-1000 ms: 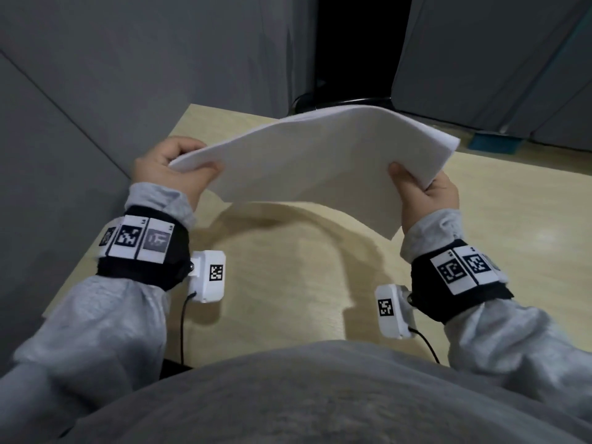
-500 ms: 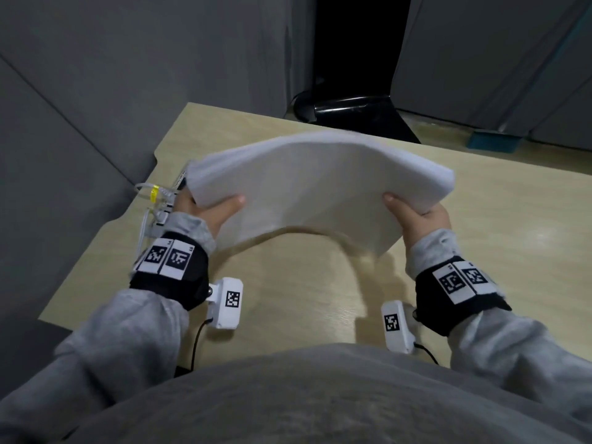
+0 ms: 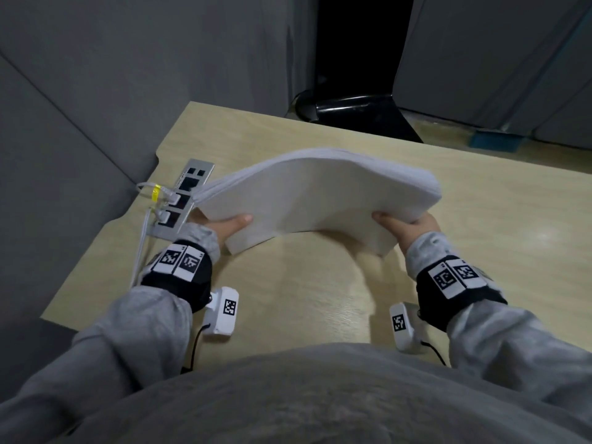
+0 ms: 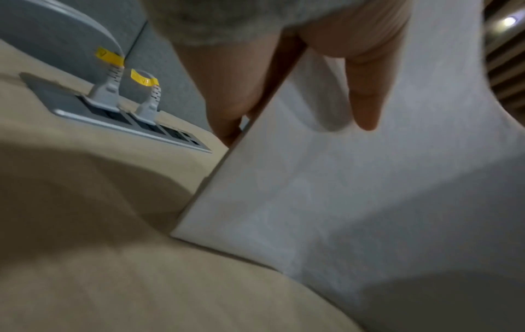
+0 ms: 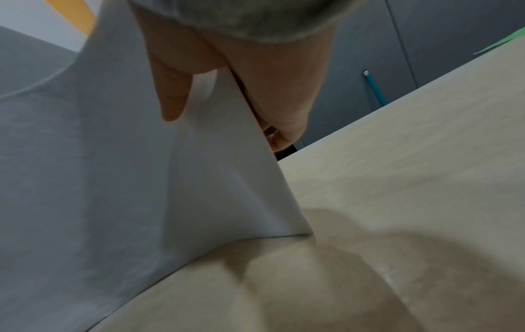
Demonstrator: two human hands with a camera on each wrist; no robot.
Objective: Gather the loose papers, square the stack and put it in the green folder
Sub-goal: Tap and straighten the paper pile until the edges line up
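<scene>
A stack of white papers [image 3: 315,193] is held between both hands, bowed upward in the middle, with its near corners touching the wooden desk [image 3: 288,299]. My left hand [image 3: 224,224] grips the stack's left edge, thumb on the near face and fingers behind; the left wrist view shows the thumb on the papers [image 4: 340,191]. My right hand [image 3: 405,224] grips the right edge the same way, and the papers [image 5: 113,168] fill the left of the right wrist view. A sliver of green, maybe the folder [image 5: 500,43], lies at the desk's far right edge.
A metal socket panel [image 3: 182,197] with white cables tagged yellow is set in the desk just left of the stack. Grey partition walls [image 3: 96,91] border the desk on the left. A black chair base [image 3: 355,113] stands beyond the far edge.
The stack has come down from mid-air until its lower corners meet the desk. Both hands lowered with it, and the socket panel came into view.
</scene>
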